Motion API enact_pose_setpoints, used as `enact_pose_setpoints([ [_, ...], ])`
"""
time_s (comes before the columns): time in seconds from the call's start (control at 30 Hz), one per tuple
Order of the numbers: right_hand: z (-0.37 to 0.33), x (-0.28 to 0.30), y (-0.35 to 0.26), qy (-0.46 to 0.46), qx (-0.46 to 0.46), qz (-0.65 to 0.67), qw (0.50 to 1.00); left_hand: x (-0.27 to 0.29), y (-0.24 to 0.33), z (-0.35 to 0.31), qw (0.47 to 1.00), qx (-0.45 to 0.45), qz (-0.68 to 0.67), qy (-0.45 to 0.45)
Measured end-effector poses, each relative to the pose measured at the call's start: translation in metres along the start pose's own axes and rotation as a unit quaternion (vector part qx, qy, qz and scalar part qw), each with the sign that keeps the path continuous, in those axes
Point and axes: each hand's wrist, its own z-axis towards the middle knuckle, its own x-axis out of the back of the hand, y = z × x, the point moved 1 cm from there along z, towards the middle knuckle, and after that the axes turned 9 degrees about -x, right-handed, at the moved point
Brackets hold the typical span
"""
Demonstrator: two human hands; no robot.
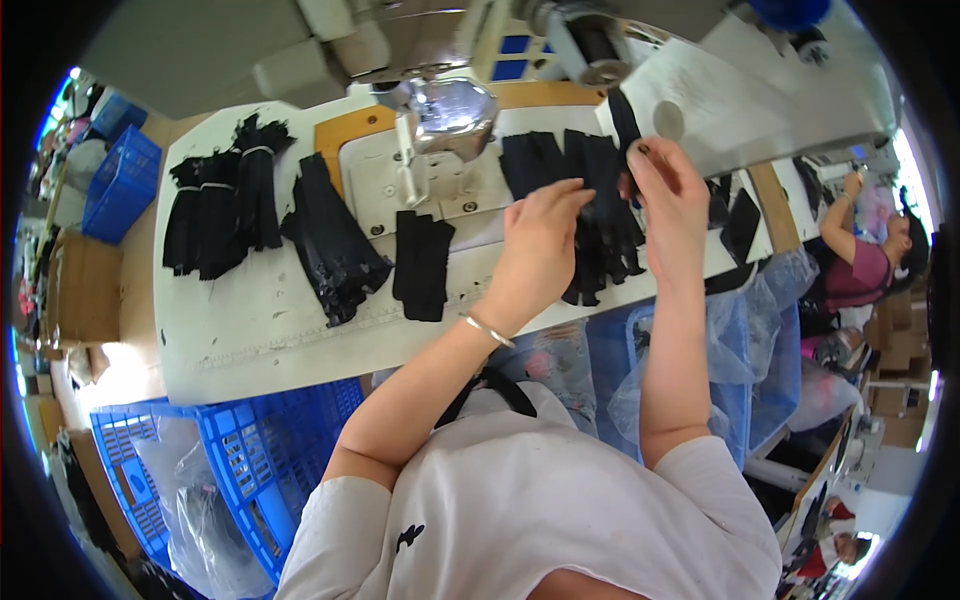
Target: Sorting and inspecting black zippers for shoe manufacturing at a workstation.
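Observation:
My right hand (668,195) is closed, thumb and fingers pinched on a narrow black strip (623,115) that rises from its fingertips past the machine's edge. To its left my left hand (543,235), a bracelet at its wrist, hovers over the table with fingers stretched toward the right hand; nothing shows in them. Beneath both hands lie flat bundles of black strips (592,165), partly hidden by them. A sewing machine (440,120) with a shiny metal head stands beyond, and a small folded black stack (422,265) lies before its plate.
Black strips (333,240) with frayed ends fan out at the left, near tied black bundles (210,220). Blue crates stand below the table, one crate (235,470) at left and a blue bin (775,380) with clear plastic at right. Another person (865,260) sits far right.

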Motion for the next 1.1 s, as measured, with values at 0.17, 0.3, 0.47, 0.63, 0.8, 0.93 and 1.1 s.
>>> enact_pose_setpoints([
  [0.17,-0.074,-0.013,0.019,-0.177,-0.156,-0.01,0.972,0.059,0.011,-0.02,0.828,0.324,-0.457,0.032],
  [0.3,-0.127,-0.027,0.041,-0.245,-0.205,-0.085,0.944,0.085,-0.006,-0.049,0.927,0.266,-0.229,0.13],
  [0.47,-0.123,-0.034,0.034,-0.225,-0.177,-0.098,0.953,0.118,0.006,-0.049,0.985,0.172,0.001,0.017],
  [0.63,-0.116,-0.018,0.052,-0.184,-0.182,-0.098,0.961,0.115,-0.012,-0.069,0.956,0.208,0.196,-0.061],
  [0.8,-0.123,-0.007,0.062,-0.183,-0.293,-0.046,0.937,0.116,-0.014,-0.071,0.952,0.166,0.252,-0.05],
  [0.93,-0.122,-0.013,0.054,-0.172,-0.324,-0.055,0.929,0.127,-0.012,-0.069,0.973,0.106,0.202,0.033],
  [1.1,-0.109,-0.05,0.023,-0.184,-0.254,-0.033,0.949,0.142,-0.004,-0.07,0.875,0.362,-0.275,0.168],
])
